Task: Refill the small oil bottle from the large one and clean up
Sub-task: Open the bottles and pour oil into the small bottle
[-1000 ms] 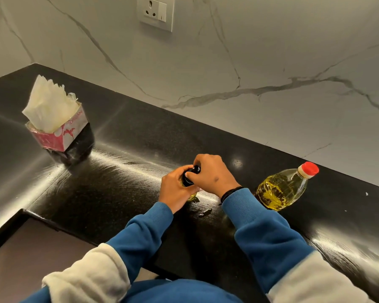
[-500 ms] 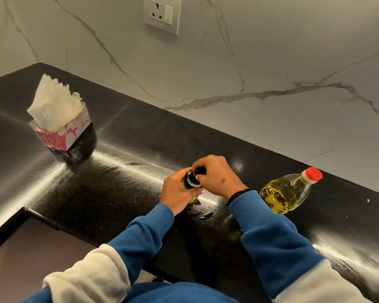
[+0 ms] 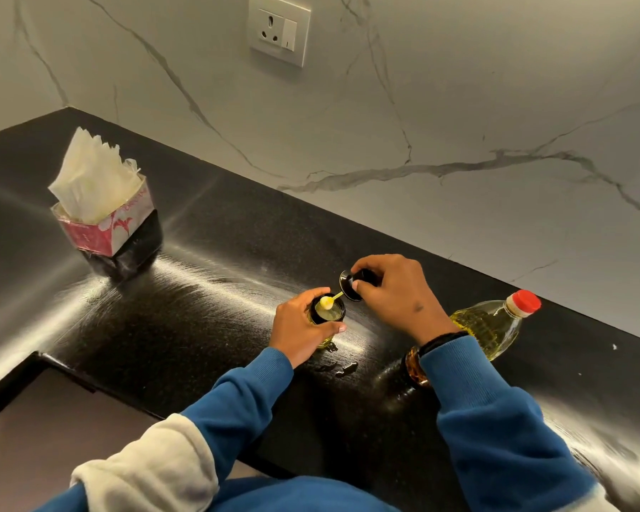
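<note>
Left hand (image 3: 303, 328) wrapped round the small oil bottle (image 3: 327, 314) at the middle of the frame, holding it upright on the black counter (image 3: 207, 290), mouth open and facing up. Right hand (image 3: 392, 290) just up and to the right of it, pinching the black cap (image 3: 351, 284), tipped on its side. Thin yellow tube (image 3: 335, 297) with a pale bulb at its tip, sticking out from the cap's underside, slanting down-left, tip sitting right over the open mouth. Cap off, then, and just beside the bottle. Large oil bottle (image 3: 488, 327) at middle right, just past the right wrist, red lid (image 3: 527, 301) on, about half full of yellow oil. Its long way leaning up and to the right in the picture, though probably standing upright in truth, with the wide lens bending things. Right hand much nearer to it than the left, but busy with the cap, so likely need to put the cap down first. A few wet drops (image 3: 342, 367) on the counter, just below the small bottle, maybe spilled oil to wipe. Tissue box (image 3: 104, 223) at upper left, well apart, white tissue poking out. Counter shiny and dark, with bright streaks of light. Pale marble wall (image 3: 459, 105) behind, wall socket (image 3: 279, 27) at top middle. Plenty of bare counter all round for pouring.
</note>
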`<state>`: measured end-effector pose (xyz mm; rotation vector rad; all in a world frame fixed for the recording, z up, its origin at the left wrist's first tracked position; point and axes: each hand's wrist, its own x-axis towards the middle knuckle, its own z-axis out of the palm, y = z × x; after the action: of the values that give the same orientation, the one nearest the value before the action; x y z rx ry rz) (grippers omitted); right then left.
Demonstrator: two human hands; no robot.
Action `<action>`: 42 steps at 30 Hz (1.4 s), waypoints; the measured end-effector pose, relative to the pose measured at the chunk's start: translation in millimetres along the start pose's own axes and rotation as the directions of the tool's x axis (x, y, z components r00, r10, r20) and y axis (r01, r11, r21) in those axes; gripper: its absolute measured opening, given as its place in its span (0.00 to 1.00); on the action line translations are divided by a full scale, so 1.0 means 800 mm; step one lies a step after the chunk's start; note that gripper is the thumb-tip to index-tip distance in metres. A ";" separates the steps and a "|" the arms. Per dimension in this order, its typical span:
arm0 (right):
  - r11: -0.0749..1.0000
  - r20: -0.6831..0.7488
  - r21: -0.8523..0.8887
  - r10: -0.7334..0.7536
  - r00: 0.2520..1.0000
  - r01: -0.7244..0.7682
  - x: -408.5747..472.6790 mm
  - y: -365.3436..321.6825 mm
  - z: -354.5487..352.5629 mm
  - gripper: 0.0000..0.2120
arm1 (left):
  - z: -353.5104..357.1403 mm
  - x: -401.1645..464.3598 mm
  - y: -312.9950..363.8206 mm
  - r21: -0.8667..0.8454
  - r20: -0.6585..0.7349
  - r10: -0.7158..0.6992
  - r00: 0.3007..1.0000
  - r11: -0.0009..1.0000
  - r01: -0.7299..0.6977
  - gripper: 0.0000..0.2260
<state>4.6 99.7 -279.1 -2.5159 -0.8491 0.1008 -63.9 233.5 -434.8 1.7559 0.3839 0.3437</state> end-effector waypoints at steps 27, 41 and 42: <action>0.951 -0.304 0.280 0.215 0.928 -0.129 -0.054 0.043 0.020 0.05 | -0.002 -0.002 0.001 0.020 0.015 0.006 1.000 1.000 -0.006 0.31; 0.936 -0.322 0.318 0.253 0.912 -0.148 -0.063 0.044 0.026 0.06 | -0.002 -0.003 0.002 0.057 0.012 -0.010 1.000 0.998 0.009 0.32; 0.928 -0.318 0.344 0.262 0.911 -0.146 -0.063 0.044 0.027 0.05 | -0.001 -0.004 0.003 0.075 0.006 -0.007 1.000 0.997 0.007 0.32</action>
<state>-20.9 54.8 -318.6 -2.2168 -0.3808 -0.1430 -67.0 232.6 -432.5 1.8285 0.4027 0.3219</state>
